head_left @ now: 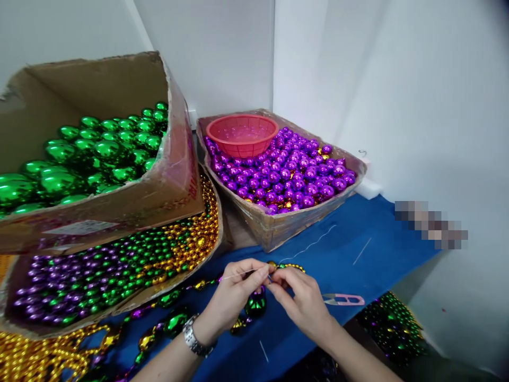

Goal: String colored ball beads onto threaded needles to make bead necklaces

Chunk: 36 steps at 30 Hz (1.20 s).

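Note:
My left hand (238,292), with a metal-band watch (194,337) at the wrist, pinches a thin white string (308,246) between thumb and fingertips. Close against it, my right hand (300,297) is also closed on the string. One tail of string runs from the hands up and right over the blue cloth (310,265). Below the fingers, a large green bead (255,304) and some gold and purple beads show, partly hidden by my hands. Pink-handled thread snips (345,300) lie just right of my right hand.
Boxes of green balls (107,151), purple balls (286,172) and mixed bead strands (119,270) stand at the left and back. A red basket (242,140) sits on the purple balls. Gold bead strands (40,353) lie front left. Short string pieces (361,251) lie on the cloth.

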Each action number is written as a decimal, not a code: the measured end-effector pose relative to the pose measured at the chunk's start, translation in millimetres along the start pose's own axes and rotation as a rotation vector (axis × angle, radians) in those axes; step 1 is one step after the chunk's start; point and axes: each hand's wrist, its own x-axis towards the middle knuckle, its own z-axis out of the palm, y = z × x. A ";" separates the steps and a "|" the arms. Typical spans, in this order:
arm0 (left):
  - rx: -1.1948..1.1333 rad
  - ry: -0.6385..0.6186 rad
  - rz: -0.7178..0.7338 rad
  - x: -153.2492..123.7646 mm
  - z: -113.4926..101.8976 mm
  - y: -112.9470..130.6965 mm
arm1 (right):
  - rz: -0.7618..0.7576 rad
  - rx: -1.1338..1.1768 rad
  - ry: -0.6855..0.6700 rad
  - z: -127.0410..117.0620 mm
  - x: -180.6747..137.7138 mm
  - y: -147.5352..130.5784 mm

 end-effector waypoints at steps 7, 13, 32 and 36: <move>0.215 -0.086 0.125 -6.2 -12.4 4.5 | -0.086 0.149 -0.311 -43.0 3.8 -5.3; 0.531 -0.199 0.594 -10.7 -17.5 13.8 | 0.134 0.305 -0.339 -44.3 24.8 -2.9; 0.345 -0.054 0.116 -9.0 -18.0 23.3 | -0.180 -0.263 -0.278 -34.0 12.2 -17.5; 0.348 -0.061 0.200 -12.1 -17.6 25.8 | -0.232 -0.357 -0.489 -42.8 6.9 -32.9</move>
